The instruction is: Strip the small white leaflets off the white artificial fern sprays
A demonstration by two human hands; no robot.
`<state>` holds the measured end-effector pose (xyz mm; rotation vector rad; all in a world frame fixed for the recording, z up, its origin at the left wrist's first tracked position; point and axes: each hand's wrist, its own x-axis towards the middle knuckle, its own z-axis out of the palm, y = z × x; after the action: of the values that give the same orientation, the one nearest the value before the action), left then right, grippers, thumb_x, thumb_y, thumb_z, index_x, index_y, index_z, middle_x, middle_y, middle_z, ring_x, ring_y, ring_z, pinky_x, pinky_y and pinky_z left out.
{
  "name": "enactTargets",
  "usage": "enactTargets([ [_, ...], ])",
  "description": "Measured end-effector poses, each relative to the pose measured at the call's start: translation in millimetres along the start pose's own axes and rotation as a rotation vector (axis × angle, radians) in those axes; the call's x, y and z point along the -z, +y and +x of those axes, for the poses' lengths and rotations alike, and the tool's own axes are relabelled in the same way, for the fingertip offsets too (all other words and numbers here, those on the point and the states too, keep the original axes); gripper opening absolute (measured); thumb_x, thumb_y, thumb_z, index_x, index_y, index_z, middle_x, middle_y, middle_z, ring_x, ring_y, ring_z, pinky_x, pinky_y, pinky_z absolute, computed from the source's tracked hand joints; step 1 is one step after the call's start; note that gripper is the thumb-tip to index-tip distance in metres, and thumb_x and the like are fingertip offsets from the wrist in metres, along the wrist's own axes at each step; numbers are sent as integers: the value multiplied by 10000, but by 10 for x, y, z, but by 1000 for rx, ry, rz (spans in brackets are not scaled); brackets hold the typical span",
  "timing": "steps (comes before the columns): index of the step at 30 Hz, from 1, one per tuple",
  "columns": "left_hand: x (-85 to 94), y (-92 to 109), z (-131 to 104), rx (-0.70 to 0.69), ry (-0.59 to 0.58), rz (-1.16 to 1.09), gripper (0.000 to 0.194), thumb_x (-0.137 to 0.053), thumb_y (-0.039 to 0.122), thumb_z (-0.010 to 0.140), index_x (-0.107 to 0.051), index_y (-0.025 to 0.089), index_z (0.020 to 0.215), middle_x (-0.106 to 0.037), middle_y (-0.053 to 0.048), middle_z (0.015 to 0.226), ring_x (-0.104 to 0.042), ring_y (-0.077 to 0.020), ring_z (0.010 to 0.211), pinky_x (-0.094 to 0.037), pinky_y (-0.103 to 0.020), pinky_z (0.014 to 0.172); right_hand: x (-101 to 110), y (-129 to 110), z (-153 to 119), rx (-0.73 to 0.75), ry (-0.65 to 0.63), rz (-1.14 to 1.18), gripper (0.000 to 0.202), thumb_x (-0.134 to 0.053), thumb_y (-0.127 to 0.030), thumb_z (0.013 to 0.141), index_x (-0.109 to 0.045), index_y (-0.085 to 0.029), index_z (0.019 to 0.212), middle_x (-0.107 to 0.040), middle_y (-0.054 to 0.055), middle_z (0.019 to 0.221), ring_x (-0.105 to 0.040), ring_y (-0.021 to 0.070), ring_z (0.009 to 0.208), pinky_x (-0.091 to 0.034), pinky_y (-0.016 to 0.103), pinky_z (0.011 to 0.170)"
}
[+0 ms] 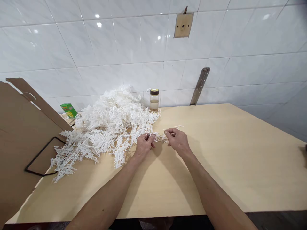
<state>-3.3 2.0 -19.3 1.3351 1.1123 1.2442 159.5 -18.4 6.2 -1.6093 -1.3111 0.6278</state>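
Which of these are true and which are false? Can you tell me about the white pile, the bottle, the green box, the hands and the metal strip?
1. The white branchy pile lies on the table. True.
2. The bottle is lying on its side. False: it stands upright near the tiled wall.
3. The left hand is nearer to the white branchy pile than the right hand is. True.
4. The green box is to the right of the bottle. False: it is to the left, beyond the pile.
5. The metal strip leans to one side, with holes along it. True.
6. Both hands wear gloves. False: they are bare.
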Motion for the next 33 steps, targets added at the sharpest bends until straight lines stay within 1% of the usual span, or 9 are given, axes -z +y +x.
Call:
enactTargets([
  [3, -12, -13, 7, -26, 5, 15, 285, -672, 410, 745, -564, 184, 611, -552, 27, 446, -530, -120, 429, -432, -240, 497, -95, -103, -72, -38, -135, 101, 281, -559, -425, 798, -690, -176, 800, -640, -4, 635, -563, 114, 389, -433, 233, 431],
  [5, -22, -11, 5, -39, 6, 43, 283, -662, 399, 753, -552, 188, 599, -546, 28, 444, -526, -122, 426, -432, -244, 497, -155, -123, -85, -61, -177, 97, 266, -570, -411, 788, -696, -177, 792, -638, -6, 621, -568, 119, 384, -398, 221, 389],
  [8, -42, 1, -10, -52, 32, 82, 250, -636, 371, 769, -555, 190, 616, -541, 35, 446, -523, -122, 425, -423, -244, 493, -214, -84, -69, -90, -215, 108, 251, -582, -396, 775, -702, -178, 807, -642, -9, 612, -567, 120, 377, -360, 211, 358],
  [13, -62, 10, -48, -93, 56, 165, 169, -603, 331, 786, -608, 193, 689, -530, 45, 454, -510, -123, 431, -395, -243, 486, -240, -26, -57, -104, -171, 157, 229, -616, -390, 745, -690, -176, 778, -691, 3, 703, -562, 104, 382, -362, 206, 359],
  [17, -60, 9, -62, -160, 71, 283, 188, -595, 322, 793, -630, 193, 660, -545, 24, 483, -519, -132, 504, -391, -247, 541, -248, -39, -69, -84, -145, 143, 219, -605, -377, 747, -686, -173, 761, -697, 8, 719, -569, 102, 394, -396, 205, 382],
  [20, -54, 13, -53, -181, 75, 344, 237, -579, 331, 804, -609, 189, 617, -539, 17, 499, -493, -130, 529, -364, -245, 546, -258, -45, -69, -42, -126, 158, 202, -596, -355, 743, -680, -171, 758, -689, 7, 709, -560, 97, 403, -440, 211, 414],
  [24, -42, 1, -32, -209, 67, 340, 265, -568, 349, 810, -559, 182, 605, -491, 30, 519, -442, -116, 536, -330, -238, 538, -262, -40, -59, -30, -138, 243, 201, -616, -355, 723, -675, -165, 755, -673, 8, 706, -551, 100, 439, -467, 219, 428],
  [29, -43, -26, -34, -272, 119, 429, 232, -588, 319, 805, -544, 179, 624, -491, 28, 555, -431, -113, 549, -322, -247, 559, -250, -47, -67, -35, -132, 265, 202, -632, -361, 718, -670, -165, 750, -664, 4, 680, -542, 99, 428, -467, 222, 427],
  [33, -53, -29, -56, -339, 118, 531, 214, -574, 279, 814, -529, 186, 627, -505, 14, 576, -438, -123, 566, -317, -260, 577, -247, -57, -77, -32, -130, 237, 188, -619, -351, 734, -669, -170, 747, -684, 8, 701, -549, 100, 400, -472, 233, 436],
])
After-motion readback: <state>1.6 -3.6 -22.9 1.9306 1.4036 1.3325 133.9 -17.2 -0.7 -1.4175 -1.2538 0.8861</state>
